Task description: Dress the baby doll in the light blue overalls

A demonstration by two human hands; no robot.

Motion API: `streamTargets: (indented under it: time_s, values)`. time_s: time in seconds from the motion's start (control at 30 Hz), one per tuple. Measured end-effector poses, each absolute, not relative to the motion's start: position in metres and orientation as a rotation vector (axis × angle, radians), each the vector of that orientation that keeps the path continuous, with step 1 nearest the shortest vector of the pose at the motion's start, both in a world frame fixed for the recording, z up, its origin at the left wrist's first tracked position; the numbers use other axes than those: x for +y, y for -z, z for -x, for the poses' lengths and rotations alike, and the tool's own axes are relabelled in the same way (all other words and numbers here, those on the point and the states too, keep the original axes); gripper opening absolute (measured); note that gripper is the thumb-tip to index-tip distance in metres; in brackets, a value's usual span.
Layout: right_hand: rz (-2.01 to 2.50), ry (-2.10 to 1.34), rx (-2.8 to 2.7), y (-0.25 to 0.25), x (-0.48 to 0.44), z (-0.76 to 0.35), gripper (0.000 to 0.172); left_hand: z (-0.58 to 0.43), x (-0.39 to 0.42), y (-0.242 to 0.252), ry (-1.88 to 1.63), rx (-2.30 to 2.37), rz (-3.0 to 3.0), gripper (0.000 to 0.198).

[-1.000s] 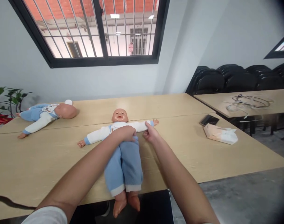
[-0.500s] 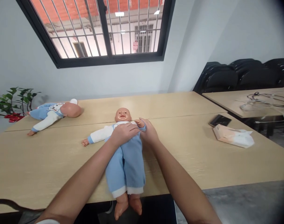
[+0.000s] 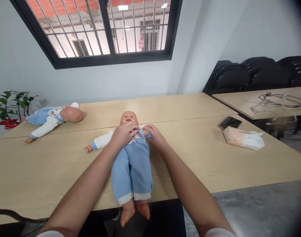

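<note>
A baby doll (image 3: 132, 164) in a white top and blue trousers lies on its back on the wooden table (image 3: 214, 164), feet hanging over the near edge. My left hand (image 3: 123, 133) rests curled on the doll's chest just below its chin. My right hand (image 3: 153, 137) holds the doll's near arm folded in across the chest, fingers closed round the blue cuff. The doll's other arm lies stretched out to the left on the table.
A second baby doll (image 3: 54, 118) lies on its side at the far left, near a green plant (image 3: 9, 103). A tissue pack (image 3: 243, 138) and a dark phone (image 3: 230, 122) sit to the right. Cables (image 3: 276, 102) lie on another table, black chairs behind.
The doll's right-side arm, stretched out a second ago, has been folded in over its chest by my right hand. My left hand has slid up toward the doll's chin.
</note>
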State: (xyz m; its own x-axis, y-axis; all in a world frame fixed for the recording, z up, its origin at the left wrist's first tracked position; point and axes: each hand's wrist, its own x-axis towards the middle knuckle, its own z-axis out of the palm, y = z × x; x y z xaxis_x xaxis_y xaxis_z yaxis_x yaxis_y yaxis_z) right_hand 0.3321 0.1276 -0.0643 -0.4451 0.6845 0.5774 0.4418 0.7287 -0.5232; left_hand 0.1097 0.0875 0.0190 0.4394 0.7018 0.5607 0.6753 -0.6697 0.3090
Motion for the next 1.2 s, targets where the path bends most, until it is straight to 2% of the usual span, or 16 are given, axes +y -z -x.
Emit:
streamTargets:
  time_s: [0.23, 0.4, 0.57, 0.7, 0.8, 0.87, 1.03, 1.2]
  values:
    - [0.747, -0.502, -2.114, 0.06, 0.115, -0.325, 0.056, -0.109, 0.112, -0.024, -0.876, 1.187, -2.681, 0.017]
    - [0.647, -0.905, -1.745, 0.055, 0.112, -0.326, 0.027, -0.112, 0.126, -0.027, -0.782, 1.069, -2.849, 0.016]
    - [0.757, -1.141, -1.597, 0.048, 0.108, -0.325, 0.03, -0.111, 0.126, -0.026, -0.765, 1.049, -2.965, 0.021]
    - [0.804, -1.291, -1.588, 0.039, 0.104, -0.326, 0.035, -0.114, 0.119, -0.029, -0.737, 1.105, -2.955, 0.011]
    - [0.757, -1.446, -1.501, 0.035, 0.102, -0.328, 0.037, -0.122, 0.099, -0.035, -0.858, 1.369, -2.765, 0.002]
    - [0.706, -1.525, -1.44, 0.035, 0.101, -0.328, 0.035, -0.128, 0.079, -0.036, -0.904, 1.565, -2.568, 0.005]
    - [0.712, -1.53, -1.414, 0.037, 0.101, -0.326, 0.033, -0.142, 0.047, -0.025, -0.638, 1.756, -2.503, 0.03]
    - [0.751, -1.52, -1.479, 0.023, 0.095, -0.33, 0.033, -0.142, 0.049, -0.016, -0.423, 1.737, -2.589, 0.023]
